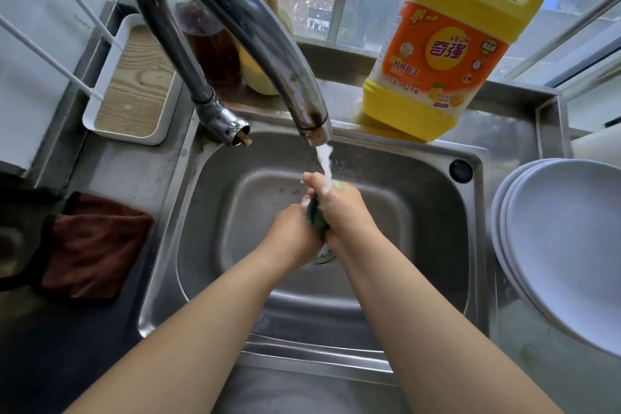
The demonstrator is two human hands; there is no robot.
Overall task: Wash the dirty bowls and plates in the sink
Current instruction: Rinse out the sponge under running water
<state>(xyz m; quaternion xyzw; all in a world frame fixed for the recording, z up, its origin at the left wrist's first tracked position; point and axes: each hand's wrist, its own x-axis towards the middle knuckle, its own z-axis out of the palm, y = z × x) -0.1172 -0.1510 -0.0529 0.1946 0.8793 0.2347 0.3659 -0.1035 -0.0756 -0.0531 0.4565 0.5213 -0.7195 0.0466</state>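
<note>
Both my hands are over the middle of the steel sink (433,212), under the running tap (312,118). My left hand (295,228) and my right hand (339,208) squeeze a green scouring sponge (317,217) between them, mostly hidden by the fingers. The water stream (325,165) falls onto my right hand and the sponge. A stack of white plates (564,239) rests on the counter right of the sink. No dishes lie in the basin.
A yellow dish-soap jug (447,54) stands behind the sink on the right. A dark red cloth (90,245) lies on the left counter. A white tray with a wooden base (134,84) sits at the back left, a brown bottle (211,47) behind the tap.
</note>
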